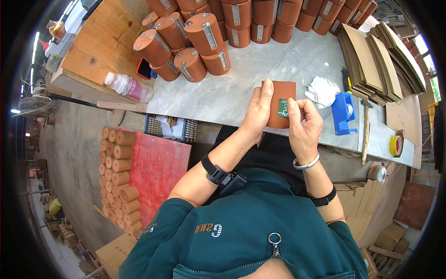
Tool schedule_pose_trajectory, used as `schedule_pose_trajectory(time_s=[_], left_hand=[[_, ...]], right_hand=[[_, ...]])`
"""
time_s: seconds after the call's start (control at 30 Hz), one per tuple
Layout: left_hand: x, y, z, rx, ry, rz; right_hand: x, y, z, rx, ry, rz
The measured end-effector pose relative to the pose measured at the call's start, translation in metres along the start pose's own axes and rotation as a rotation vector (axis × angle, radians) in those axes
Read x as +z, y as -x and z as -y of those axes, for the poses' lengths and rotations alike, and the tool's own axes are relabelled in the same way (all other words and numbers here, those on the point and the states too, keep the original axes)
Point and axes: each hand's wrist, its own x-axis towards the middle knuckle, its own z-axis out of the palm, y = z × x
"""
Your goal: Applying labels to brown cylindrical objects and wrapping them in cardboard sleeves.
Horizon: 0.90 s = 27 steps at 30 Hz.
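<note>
A brown cylindrical piece (279, 95) rests at the near edge of the grey worktable (232, 93). My left hand (258, 114) grips its left side, fingers reaching up along it. My right hand (302, 123) presses a small green label (283, 107) against the cylinder's front with thumb and fingertips. Both wrists carry bands.
Many brown cylinders with metal clips (204, 32) are piled at the table's back. A white crumpled cloth (322, 90), a blue tape dispenser (344, 113), stacked cardboard sheets (371, 60), a hammer (365, 135), a yellow tape roll (396, 145) lie right. A plastic bottle (127, 86) lies left; below it, cylinders (118, 176) sit on a red board.
</note>
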Motion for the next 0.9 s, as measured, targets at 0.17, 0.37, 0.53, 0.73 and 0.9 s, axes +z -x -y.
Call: schedule_pose_trajectory(time_s=[0.17,0.37,0.53,0.73,0.9], left_hand=[[-0.004,0.000,0.004,0.027,-0.057,-0.030],[-0.004,0.002,0.000,0.011,-0.070,-0.057],[-0.006,0.003,0.001,0.006,-0.074,-0.062],[-0.005,0.005,-0.001,-0.014,-0.039,-0.051],[-0.002,0.007,-0.001,-0.025,-0.030,-0.061]], right_hand=[[0.004,0.002,0.003,0.031,0.025,-0.014],[0.006,0.000,-0.001,0.006,0.089,-0.026],[0.007,-0.002,-0.002,-0.019,0.136,-0.025],[0.011,0.000,-0.004,-0.112,0.252,-0.058],[0.010,0.001,-0.003,-0.206,0.358,-0.069]])
